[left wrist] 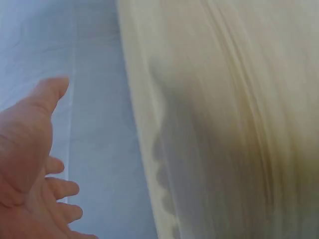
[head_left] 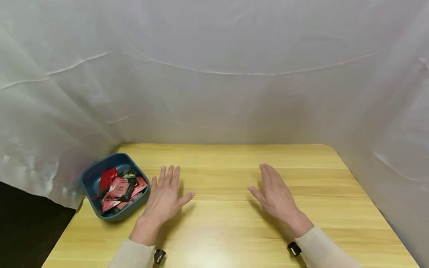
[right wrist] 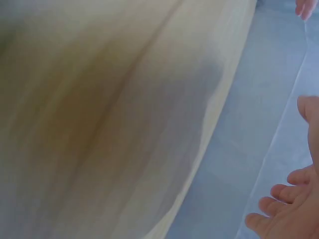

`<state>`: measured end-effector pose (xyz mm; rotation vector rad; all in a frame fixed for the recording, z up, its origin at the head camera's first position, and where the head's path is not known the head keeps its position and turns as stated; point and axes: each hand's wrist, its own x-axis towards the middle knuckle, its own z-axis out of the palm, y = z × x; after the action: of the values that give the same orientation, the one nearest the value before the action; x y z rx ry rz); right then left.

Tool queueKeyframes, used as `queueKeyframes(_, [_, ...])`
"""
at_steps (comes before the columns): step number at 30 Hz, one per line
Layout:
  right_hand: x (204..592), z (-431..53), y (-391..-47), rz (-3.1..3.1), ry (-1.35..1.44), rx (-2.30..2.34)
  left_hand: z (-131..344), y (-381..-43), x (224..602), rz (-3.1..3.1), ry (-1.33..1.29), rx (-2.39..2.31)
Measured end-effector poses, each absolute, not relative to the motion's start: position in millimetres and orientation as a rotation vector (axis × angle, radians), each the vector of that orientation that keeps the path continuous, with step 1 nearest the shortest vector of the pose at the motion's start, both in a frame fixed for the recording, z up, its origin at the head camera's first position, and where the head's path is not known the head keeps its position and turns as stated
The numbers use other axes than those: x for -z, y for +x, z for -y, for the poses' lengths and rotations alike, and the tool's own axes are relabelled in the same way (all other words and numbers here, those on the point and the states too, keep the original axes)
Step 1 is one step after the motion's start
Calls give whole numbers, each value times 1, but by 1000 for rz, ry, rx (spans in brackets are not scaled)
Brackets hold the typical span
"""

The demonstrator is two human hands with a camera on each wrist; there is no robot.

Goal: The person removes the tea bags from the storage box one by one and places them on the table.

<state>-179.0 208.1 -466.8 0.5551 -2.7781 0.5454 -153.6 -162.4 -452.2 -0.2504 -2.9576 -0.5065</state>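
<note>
My left hand hovers over the wooden table with its fingers straight and its thumb spread to the right; it holds nothing. Just left of it stands a dark blue square bin with several small flat packets in red, pink and black lying in a loose pile. On the right, my right hand is also above the table, fingers extended, thumb pointing left, nothing in it. Each wrist view shows its own hand with an empty palm: the left hand at the left edge, the right hand at the lower right.
The pale wooden table reaches back to a white sheet that hangs behind it and along both sides. A dark area lies beyond the table's left edge. Small black devices sit at both wrists.
</note>
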Motion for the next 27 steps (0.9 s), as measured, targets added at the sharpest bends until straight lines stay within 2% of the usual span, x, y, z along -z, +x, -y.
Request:
queueKeyframes(6, [453,-183,-174,2790,560,-789,176,-140,438,2826,-94,659])
queueKeyframes(12, [449,-153,-174,2804,605,-818,210,-129,429,2735,49,706])
queueKeyframes(27, [459,-109,-170,2886,632,-983,274,-124,449,2734,343,768])
